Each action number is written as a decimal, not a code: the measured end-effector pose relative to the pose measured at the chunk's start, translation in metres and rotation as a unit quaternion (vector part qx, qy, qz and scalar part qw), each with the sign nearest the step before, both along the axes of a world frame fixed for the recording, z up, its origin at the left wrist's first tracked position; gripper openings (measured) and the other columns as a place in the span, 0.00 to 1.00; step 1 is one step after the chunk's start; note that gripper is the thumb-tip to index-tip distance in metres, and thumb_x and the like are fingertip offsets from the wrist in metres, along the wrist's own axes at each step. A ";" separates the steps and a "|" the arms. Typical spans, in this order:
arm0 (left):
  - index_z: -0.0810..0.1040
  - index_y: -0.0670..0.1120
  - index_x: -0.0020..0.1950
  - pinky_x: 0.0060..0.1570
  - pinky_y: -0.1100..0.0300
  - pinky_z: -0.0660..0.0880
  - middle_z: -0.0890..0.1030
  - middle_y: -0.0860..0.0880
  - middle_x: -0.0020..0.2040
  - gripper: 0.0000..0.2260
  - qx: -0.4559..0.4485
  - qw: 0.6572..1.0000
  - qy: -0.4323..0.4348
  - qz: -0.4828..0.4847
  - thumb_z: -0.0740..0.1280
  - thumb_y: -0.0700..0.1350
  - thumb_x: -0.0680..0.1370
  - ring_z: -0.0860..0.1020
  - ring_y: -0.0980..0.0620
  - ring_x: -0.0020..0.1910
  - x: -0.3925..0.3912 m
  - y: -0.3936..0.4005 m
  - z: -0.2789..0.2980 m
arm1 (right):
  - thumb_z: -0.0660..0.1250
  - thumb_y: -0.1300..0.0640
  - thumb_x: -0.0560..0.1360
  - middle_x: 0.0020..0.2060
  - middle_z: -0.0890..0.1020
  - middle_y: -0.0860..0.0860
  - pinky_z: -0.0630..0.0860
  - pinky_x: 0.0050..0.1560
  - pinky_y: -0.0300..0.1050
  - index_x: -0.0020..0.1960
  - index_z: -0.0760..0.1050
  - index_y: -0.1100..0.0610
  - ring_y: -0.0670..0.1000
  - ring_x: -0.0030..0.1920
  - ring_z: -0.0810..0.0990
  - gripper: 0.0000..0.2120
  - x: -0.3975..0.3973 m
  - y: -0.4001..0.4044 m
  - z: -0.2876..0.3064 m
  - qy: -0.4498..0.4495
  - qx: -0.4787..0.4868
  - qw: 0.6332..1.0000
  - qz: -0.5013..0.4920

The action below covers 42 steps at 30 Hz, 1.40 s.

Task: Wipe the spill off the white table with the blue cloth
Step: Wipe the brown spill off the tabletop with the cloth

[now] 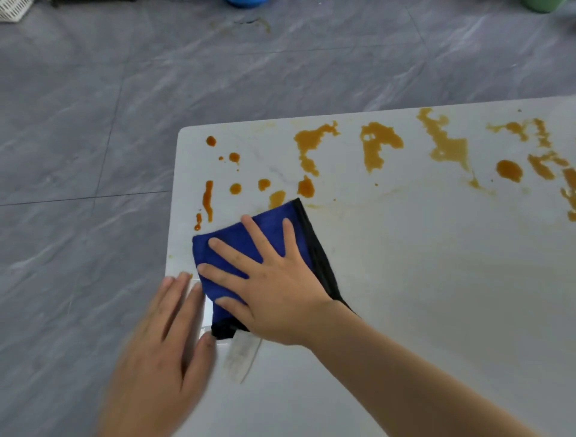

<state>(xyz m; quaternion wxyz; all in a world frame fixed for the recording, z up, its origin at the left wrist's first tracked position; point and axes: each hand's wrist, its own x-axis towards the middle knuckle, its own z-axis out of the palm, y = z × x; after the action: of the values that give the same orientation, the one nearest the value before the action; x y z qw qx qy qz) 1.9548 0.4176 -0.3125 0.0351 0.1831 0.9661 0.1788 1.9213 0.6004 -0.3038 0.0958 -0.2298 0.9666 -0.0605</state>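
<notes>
We've got the blue cloth point(249, 246) flat near the desk's point(420, 280) left edge, right hand point(274, 299) pressing it with fingers point(261, 240) spread open. Left hand point(165, 343) rests open-fingered beside it, blurry. Brown spill point(380, 143) streaks the far side.

This looks like an indoor room with a hard floor, most likely a home or a plain workroom; which of the two cannot be told. The floor point(156, 93) is laid in large grey tiles with pale marbled veins and thin dark joints. A white worktop point(436, 280) with a rounded corner stands on it, marked with orange-brown splashes point(380, 143). At the far edge of the view sit a white slotted basket point(12, 11), a blue rounded container point(246, 2) and a green one point(542, 4), each only partly seen, all on the floor.
</notes>
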 end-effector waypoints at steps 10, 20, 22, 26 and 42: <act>0.73 0.41 0.66 0.58 0.53 0.71 0.67 0.46 0.70 0.25 0.014 0.999 0.034 -0.004 0.56 0.53 0.74 0.62 0.53 0.70 -0.002 0.001 0.001 | 0.41 0.39 0.78 0.76 0.44 0.42 0.35 0.63 0.75 0.74 0.44 0.38 0.59 0.74 0.35 0.24 -0.082 -0.008 -0.011 0.018 -0.013 0.993 -0.119; 0.78 0.39 0.59 0.56 0.61 0.72 0.66 0.45 0.68 0.30 0.022 1.000 0.020 -0.008 0.45 0.58 0.79 0.63 0.50 0.68 -0.003 0.000 0.001 | 0.36 0.38 0.75 0.76 0.44 0.45 0.28 0.61 0.74 0.74 0.45 0.40 0.62 0.73 0.33 0.27 -0.035 -0.033 -0.011 0.019 -0.026 0.997 -0.074; 0.76 0.38 0.61 0.53 0.50 0.72 0.66 0.43 0.69 0.30 0.020 0.999 0.024 -0.009 0.46 0.58 0.79 0.63 0.51 0.69 -0.004 0.001 0.000 | 0.39 0.38 0.77 0.76 0.44 0.43 0.30 0.62 0.74 0.74 0.45 0.39 0.61 0.73 0.33 0.25 -0.051 -0.030 -0.009 0.015 -0.030 0.998 -0.044; 0.70 0.44 0.67 0.60 0.61 0.67 0.67 0.45 0.70 0.28 0.019 1.000 0.006 -0.014 0.46 0.60 0.78 0.54 0.58 0.74 -0.004 0.001 0.003 | 0.42 0.36 0.77 0.76 0.45 0.42 0.33 0.62 0.75 0.73 0.46 0.37 0.60 0.74 0.34 0.25 -0.095 -0.031 -0.010 0.007 -0.033 0.997 -0.067; 0.74 0.45 0.65 0.55 0.63 0.70 0.70 0.45 0.67 0.27 0.015 0.999 0.003 -0.034 0.47 0.60 0.78 0.52 0.63 0.74 -0.007 -0.001 0.001 | 0.40 0.33 0.75 0.76 0.44 0.43 0.34 0.60 0.77 0.73 0.43 0.38 0.61 0.74 0.36 0.28 -0.152 -0.019 -0.017 0.036 -0.007 0.987 -0.159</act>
<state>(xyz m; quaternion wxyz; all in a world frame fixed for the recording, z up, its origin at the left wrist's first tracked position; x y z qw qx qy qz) 1.9477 0.4167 -0.3117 0.0352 0.2167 0.9566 0.1917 1.7697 0.5813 -0.3206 0.0480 -0.0755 0.9933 -0.0736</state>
